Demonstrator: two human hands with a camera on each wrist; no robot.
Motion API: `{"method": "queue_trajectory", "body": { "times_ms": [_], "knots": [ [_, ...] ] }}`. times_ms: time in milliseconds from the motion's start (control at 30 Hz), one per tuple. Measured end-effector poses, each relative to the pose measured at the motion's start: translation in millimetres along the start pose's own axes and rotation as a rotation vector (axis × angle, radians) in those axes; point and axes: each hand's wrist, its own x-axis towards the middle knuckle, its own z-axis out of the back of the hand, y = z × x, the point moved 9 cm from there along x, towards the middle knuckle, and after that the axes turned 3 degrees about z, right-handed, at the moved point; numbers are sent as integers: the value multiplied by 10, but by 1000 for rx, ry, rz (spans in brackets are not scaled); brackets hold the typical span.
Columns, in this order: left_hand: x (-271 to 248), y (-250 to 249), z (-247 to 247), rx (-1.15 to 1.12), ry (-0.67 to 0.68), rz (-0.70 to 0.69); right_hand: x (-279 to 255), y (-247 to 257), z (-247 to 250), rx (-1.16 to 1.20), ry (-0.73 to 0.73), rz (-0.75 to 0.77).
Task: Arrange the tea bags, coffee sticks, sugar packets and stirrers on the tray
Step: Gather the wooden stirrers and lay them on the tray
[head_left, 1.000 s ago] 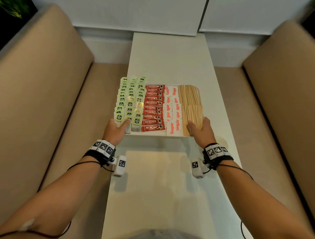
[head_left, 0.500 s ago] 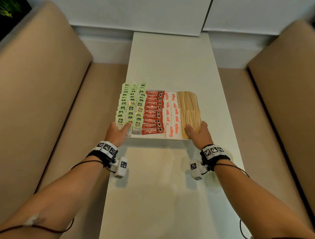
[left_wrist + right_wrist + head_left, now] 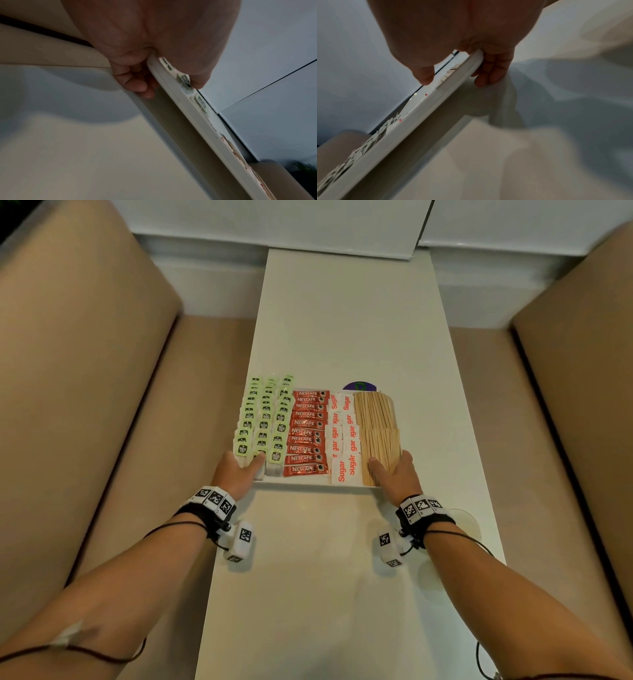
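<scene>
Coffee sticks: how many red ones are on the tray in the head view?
10 coffee sticks, in one overlapping column running from far end to near end, between the tea bags and the sugar packets; others may lie hidden beneath.

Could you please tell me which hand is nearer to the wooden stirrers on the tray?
Right. The right hand grips the tray beside the wooden stirrers, thumb on them; the left hand is across, by the tea bags.

Pale bare wood is seen in the stirrers [image 3: 376, 429], and glossy red foil in the coffee sticks [image 3: 306, 429]. Matt white paper is shown by the sugar packets [image 3: 344, 440]; the tray [image 3: 188, 115] and table [image 3: 342, 320] appear smooth.
</scene>
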Motion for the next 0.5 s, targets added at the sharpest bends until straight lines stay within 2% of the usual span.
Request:
{"method": "queue_trajectory", "body": {
  "times_ms": [133,233,367,500],
  "knots": [
    [17,-61,48,10,-7,-30,98,-37,-34,-53,-26,-4],
    [-20,-162,95,30,-17,-101,143,-80,-25,-205,-50,-48],
    [-2,-136,120,11,-18,-96,156,-97,24,-377,-72,-80],
    [-47,-130,117,-4,-19,-94,180,-123,22,-429,-38,-108]
  ]
}}
